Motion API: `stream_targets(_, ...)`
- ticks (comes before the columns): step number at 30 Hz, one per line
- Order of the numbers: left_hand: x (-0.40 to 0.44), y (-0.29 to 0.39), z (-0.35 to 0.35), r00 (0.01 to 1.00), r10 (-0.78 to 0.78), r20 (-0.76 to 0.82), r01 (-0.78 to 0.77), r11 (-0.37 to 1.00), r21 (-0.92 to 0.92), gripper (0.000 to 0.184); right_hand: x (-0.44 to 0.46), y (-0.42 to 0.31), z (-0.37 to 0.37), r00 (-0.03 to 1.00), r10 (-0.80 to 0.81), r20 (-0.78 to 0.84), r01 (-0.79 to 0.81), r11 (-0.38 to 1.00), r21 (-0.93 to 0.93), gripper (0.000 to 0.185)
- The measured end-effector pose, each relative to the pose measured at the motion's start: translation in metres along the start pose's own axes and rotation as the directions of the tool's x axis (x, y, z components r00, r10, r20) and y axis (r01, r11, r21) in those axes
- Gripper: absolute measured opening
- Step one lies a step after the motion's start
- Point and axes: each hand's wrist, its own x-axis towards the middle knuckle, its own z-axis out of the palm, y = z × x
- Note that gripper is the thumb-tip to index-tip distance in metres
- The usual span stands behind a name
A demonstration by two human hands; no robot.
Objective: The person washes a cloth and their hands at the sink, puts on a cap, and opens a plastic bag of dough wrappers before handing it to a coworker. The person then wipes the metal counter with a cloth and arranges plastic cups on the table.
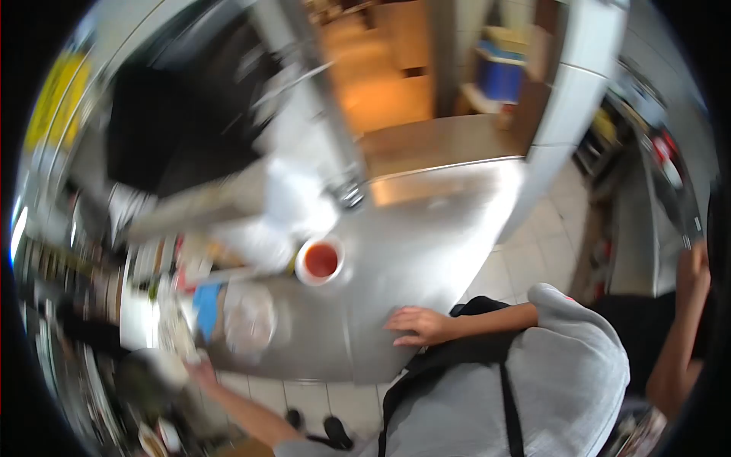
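Note:
My right hand (420,325) lies on the steel counter (403,259) near its front edge, fingers apart and holding nothing. Over at the left, my left hand (202,372) is blurred by motion. It is beside a pale, crinkled plastic-like bundle (175,331) and a whitish rounded thing (167,369); whether its fingers grip either one cannot be made out. A white tub (338,268) of red-orange liquid (320,260) stands on the counter between my hands. Left of the tub is a clear, roundish bag or container (249,318), next to a blue piece (206,308).
White paper or plastic (297,202) and a metal fitting (350,195) are behind the tub. A tiled pillar (567,107) rises at the counter's right end. Farther right, another person's arm (689,305) reaches toward a dark pan-like object (681,206). Tiled floor (487,278) shows below.

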Motion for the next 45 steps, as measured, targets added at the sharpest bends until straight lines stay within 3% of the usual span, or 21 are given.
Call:
stream_targets(5, -0.140, -0.129, 0.085, 0.842, 0.392, 0.372, -0.513, 0.796, 0.322, 0.031, -0.055, 0.027, -0.084, 0.861, 0.285, -0.422, -0.301, 0.953, 0.029, 0.024)
stream_targets(8, -0.262, -0.199, 0.102, 0.766, 0.224, 0.602, -0.443, 0.863, 0.244, 0.025, -0.109, 0.062, -0.125, 0.729, 0.327, -0.601, -0.447, 0.893, -0.057, 0.021)
stream_targets(10, -0.336, -0.246, 0.103, 0.693, -0.052, 0.719, -0.180, 0.953, 0.243, 0.021, -0.149, 0.083, -0.151, 0.701, 0.392, -0.596, -0.528, 0.847, -0.064, 0.021)
stream_targets(13, -0.431, -0.334, 0.128, 0.399, -0.480, 0.781, 0.145, 0.874, 0.463, 0.016, -0.213, 0.124, -0.176, 0.703, 0.438, -0.561, -0.594, 0.795, -0.123, 0.022)
stream_targets(15, -0.493, -0.411, 0.183, 0.150, -0.665, 0.732, 0.025, 0.742, 0.669, 0.016, -0.245, 0.141, -0.202, 0.625, 0.529, -0.574, -0.679, 0.731, -0.065, 0.024)
stream_targets(17, -0.549, -0.477, 0.223, -0.075, -0.763, 0.642, 0.075, 0.638, 0.767, 0.006, -0.276, 0.154, -0.218, 0.522, 0.574, -0.632, -0.748, 0.664, -0.015, 0.025)
stream_targets(21, -0.632, -0.585, 0.268, -0.534, -0.671, 0.514, 0.043, 0.586, 0.809, 0.008, -0.323, 0.179, -0.257, 0.246, 0.539, -0.805, -0.822, 0.557, 0.122, 0.027)
stream_targets(24, -0.683, -0.649, 0.290, -0.753, -0.486, 0.444, 0.073, 0.608, 0.790, 0.022, -0.351, 0.180, -0.297, -0.021, 0.422, -0.906, -0.809, 0.525, 0.264, 0.025)
stream_targets(25, -0.700, -0.662, 0.301, -0.709, -0.590, 0.385, 0.017, 0.532, 0.847, 0.020, -0.359, 0.176, -0.318, -0.117, 0.363, -0.925, -0.795, 0.524, 0.306, 0.024)
stream_targets(26, -0.715, -0.676, 0.319, -0.677, -0.618, 0.399, -0.105, 0.618, 0.779, 0.019, -0.368, 0.169, -0.341, -0.210, 0.268, -0.940, -0.773, 0.542, 0.328, 0.023)
stream_targets(27, -0.734, -0.685, 0.342, -0.630, -0.623, 0.464, -0.076, 0.644, 0.761, 0.014, -0.375, 0.153, -0.371, -0.306, 0.175, -0.936, -0.752, 0.558, 0.350, 0.022)
stream_targets(29, -0.774, -0.705, 0.380, -0.396, -0.541, 0.742, 0.046, 0.796, 0.604, 0.012, -0.377, 0.093, -0.447, -0.293, -0.192, -0.937, -0.810, 0.570, 0.136, 0.022)
stream_targets(30, -0.785, -0.722, 0.402, -0.338, -0.227, 0.913, 0.038, 0.966, 0.255, 0.015, -0.379, 0.064, -0.476, -0.301, -0.299, -0.906, -0.820, 0.566, 0.085, 0.024)
stream_targets(31, -0.807, -0.730, 0.431, -0.275, 0.043, 0.960, 0.234, 0.972, 0.023, 0.019, -0.377, 0.034, -0.497, -0.292, -0.428, -0.855, -0.840, 0.543, 0.015, 0.024)
stream_targets(33, -0.862, -0.715, 0.480, 0.012, 0.121, 0.993, 0.661, 0.744, -0.099, 0.023, -0.379, -0.015, -0.529, -0.162, -0.676, -0.719, -0.868, 0.444, -0.221, 0.031)
stream_targets(35, -0.867, -0.728, 0.518, -0.079, 0.335, 0.939, 0.294, 0.908, -0.299, 0.022, -0.384, -0.047, -0.550, 0.039, -0.808, -0.587, -0.879, 0.252, -0.405, 0.030)
stream_targets(37, -0.900, -0.748, 0.551, -0.114, 0.511, 0.852, 0.064, 0.859, -0.507, 0.016, -0.392, -0.064, -0.575, 0.215, -0.846, -0.487, -0.852, 0.081, -0.517, 0.030)
stream_targets(39, -0.941, -0.776, 0.579, -0.047, 0.490, 0.870, 0.298, 0.838, -0.456, 0.018, -0.404, -0.067, -0.608, 0.340, -0.836, -0.430, -0.818, -0.037, -0.574, 0.029)
stream_targets(41, -0.950, -0.804, 0.612, -0.182, 0.479, 0.859, 0.390, 0.837, -0.384, 0.022, -0.419, -0.062, -0.641, 0.409, -0.813, -0.415, -0.800, -0.100, -0.592, 0.029)
stream_targets(43, -0.958, -0.834, 0.634, -0.239, 0.492, 0.837, 0.349, 0.848, -0.399, 0.022, -0.439, -0.056, -0.675, 0.430, -0.803, -0.412, -0.793, -0.119, -0.597, 0.028)
stream_targets(45, -0.976, -0.864, 0.645, -0.032, 0.558, 0.829, 0.292, 0.799, -0.526, 0.020, -0.459, -0.048, -0.707, 0.462, -0.792, -0.400, -0.779, -0.147, -0.609, 0.028)
